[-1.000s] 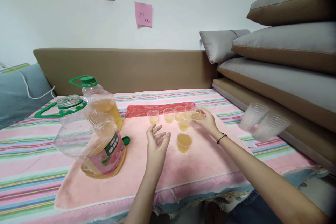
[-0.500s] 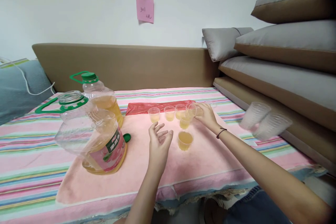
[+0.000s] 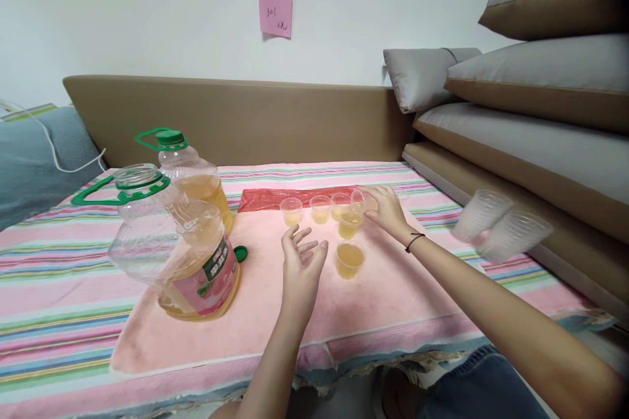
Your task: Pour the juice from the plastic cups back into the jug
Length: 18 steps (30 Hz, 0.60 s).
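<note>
My right hand (image 3: 386, 209) grips a clear plastic cup (image 3: 358, 201), tilted to the left with its mouth over another cup (image 3: 349, 228) of yellow liquid. Little or no liquid shows inside the tilted cup, though the fingers partly hide it. Nearer to me, a fuller cup (image 3: 350, 263) stands upright on the pink cloth (image 3: 383, 298). My left hand (image 3: 303, 268) is empty, palm turned toward the cups and fingers apart. Behind it are three more cups with some yellow liquid: a left one (image 3: 291, 215), a middle one (image 3: 320, 213) and a right one (image 3: 338, 211).
A large uncapped jug (image 3: 206, 275) of yellow liquid stands at left, with a capped jug (image 3: 199, 183) behind it. A green cap (image 3: 240, 253) lies beside them. Stacked plastic cups (image 3: 514, 236) lie at right by piled cushions (image 3: 531, 131). Red plastic (image 3: 260, 200) lies behind the cups.
The liquid in the cup below the tilted one stands higher, and the tilted cup looks emptier. My left hand keeps its open pose. The whole view has shifted slightly.
</note>
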{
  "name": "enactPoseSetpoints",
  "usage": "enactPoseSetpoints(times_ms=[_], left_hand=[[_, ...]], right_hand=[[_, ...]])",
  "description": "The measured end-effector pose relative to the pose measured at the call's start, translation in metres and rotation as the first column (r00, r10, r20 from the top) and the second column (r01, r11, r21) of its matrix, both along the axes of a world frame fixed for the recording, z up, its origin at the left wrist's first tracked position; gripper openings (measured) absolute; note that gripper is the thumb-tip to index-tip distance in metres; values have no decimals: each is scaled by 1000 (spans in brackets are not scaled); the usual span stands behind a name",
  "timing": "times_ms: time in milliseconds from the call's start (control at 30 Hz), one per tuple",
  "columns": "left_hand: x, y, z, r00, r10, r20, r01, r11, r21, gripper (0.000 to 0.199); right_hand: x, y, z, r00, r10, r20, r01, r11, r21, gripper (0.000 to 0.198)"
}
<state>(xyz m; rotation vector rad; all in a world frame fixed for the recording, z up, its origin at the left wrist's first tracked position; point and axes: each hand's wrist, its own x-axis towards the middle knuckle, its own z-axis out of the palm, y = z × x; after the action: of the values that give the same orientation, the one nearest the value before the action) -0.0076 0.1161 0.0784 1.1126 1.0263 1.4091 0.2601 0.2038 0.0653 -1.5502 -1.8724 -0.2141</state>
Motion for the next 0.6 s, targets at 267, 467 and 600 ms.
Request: enactPoseSetpoints(times_ms=[267, 467, 600], left_hand=[[-1, -2, 3, 1000, -11, 4, 11, 1000, -12, 65], [-1, -4, 4, 1000, -31, -5, 31, 999, -10, 71], [-1, -4, 5, 999, -36, -8, 36, 999, -13, 73]], right_hand=[[-5, -2, 0, 999, -17, 51, 17, 1000, 13, 63], [-4, -4, -6, 996, -27, 81, 25, 999, 26, 64], [-4, -4, -4, 986, 3, 168, -11, 999, 48, 62]])
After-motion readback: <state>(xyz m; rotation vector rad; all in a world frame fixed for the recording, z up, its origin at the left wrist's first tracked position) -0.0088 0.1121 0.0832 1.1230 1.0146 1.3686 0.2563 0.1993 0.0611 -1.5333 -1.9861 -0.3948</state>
